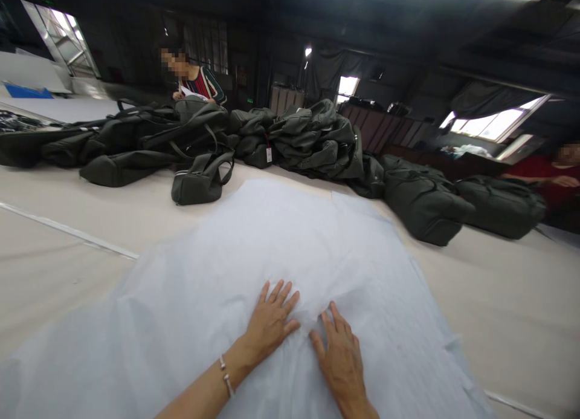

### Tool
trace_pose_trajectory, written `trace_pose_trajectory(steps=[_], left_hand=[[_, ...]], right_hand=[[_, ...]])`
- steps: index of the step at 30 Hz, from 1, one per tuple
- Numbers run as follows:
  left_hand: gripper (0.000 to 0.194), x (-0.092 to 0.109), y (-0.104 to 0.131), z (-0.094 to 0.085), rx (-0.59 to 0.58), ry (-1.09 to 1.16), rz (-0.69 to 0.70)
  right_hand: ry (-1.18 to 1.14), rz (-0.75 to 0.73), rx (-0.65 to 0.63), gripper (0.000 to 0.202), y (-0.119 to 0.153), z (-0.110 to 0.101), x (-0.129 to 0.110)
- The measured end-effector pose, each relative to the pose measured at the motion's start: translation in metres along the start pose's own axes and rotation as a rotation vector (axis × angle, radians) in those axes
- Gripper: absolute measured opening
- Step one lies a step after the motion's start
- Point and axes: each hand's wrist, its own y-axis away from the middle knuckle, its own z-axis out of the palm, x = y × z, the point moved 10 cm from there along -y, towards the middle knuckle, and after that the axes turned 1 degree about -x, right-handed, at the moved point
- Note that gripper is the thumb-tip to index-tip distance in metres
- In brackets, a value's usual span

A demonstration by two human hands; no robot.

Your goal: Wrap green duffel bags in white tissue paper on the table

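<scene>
A large pale, thin sheet (290,237) is spread over the table in front of me, with soft wrinkles around my hands; whether it is paper or cloth I cannot tell. My left hand (272,319) lies flat on it with fingers spread, a bracelet (225,375) on the wrist. To the right, my right hand (341,352) rests on the same sheet, its fingers a little bent and apart. Neither hand holds anything. A small gap separates the two hands, where the sheet is creased.
Dark green bags lie along the table's far side: a small bag (199,180), a heap (317,138) and a full duffel bag (423,198). One person (202,83) stands behind them at left, another (553,177) at far right. The table top (507,304) is beige.
</scene>
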Motion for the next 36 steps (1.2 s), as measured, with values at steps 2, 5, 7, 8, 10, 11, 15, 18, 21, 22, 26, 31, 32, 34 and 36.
trace_pose_trajectory(steps=[2, 5, 7, 8, 10, 11, 15, 18, 21, 22, 26, 31, 32, 34, 36], left_hand=[[0.044, -0.004, 0.0, -0.006, 0.029, 0.049, -0.031], [0.043, -0.015, 0.001, -0.011, 0.105, 0.219, -0.077], [0.049, -0.033, 0.006, -0.01, 0.193, 0.39, -0.17], [0.053, -0.046, 0.01, -0.008, 0.241, 0.486, -0.248], [0.062, -0.072, 0.021, 0.002, 0.324, 0.677, -0.429], [0.066, -0.082, 0.026, 0.008, 0.354, 0.756, -0.505], [0.065, -0.078, 0.029, 0.002, 0.404, 0.732, -0.473], [0.055, -0.041, 0.015, -0.01, 0.294, 0.415, -0.248], [0.071, -0.017, 0.005, -0.002, 0.123, 0.15, -0.137], [0.078, -0.014, 0.003, 0.003, 0.078, 0.098, -0.117], [0.084, -0.011, -0.004, 0.013, -0.043, 0.032, -0.057], [0.097, 0.004, -0.014, 0.006, -0.169, 0.066, 0.056], [0.099, 0.005, -0.014, 0.007, -0.212, 0.076, 0.043], [0.1, 0.004, -0.011, 0.011, -0.292, 0.093, -0.001], [0.103, 0.003, -0.003, 0.013, -0.33, 0.107, -0.028]], right_hand=[[-0.001, 0.003, 0.008, 0.045, -0.017, -0.005, 0.004], [-0.077, 0.007, 0.112, 0.055, -0.038, -0.013, 0.008], [-0.149, -0.001, 0.171, 0.058, -0.047, -0.012, 0.005], [-0.175, -0.017, 0.184, 0.058, -0.05, -0.01, 0.0], [-0.174, -0.061, 0.168, 0.061, -0.056, -0.002, -0.013], [-0.15, -0.085, 0.139, 0.062, -0.058, 0.004, -0.02], [-0.046, -0.085, 0.001, 0.057, -0.061, 0.035, -0.033], [-0.056, -0.016, 0.007, 0.051, -0.059, 0.051, -0.024], [-0.135, 0.016, 0.028, 0.052, -0.058, 0.064, -0.012], [-0.173, 0.036, 0.026, 0.051, -0.058, 0.067, -0.008], [-0.461, 0.184, 0.005, 0.05, -0.061, 0.063, 0.013], [-0.887, 0.542, 0.13, 0.059, -0.048, 0.039, 0.05], [-0.925, 0.582, 0.157, 0.06, -0.044, 0.036, 0.053], [-0.964, 0.596, 0.19, 0.065, -0.041, 0.031, 0.052], [-0.978, 0.553, 0.192, 0.069, -0.042, 0.03, 0.046]])
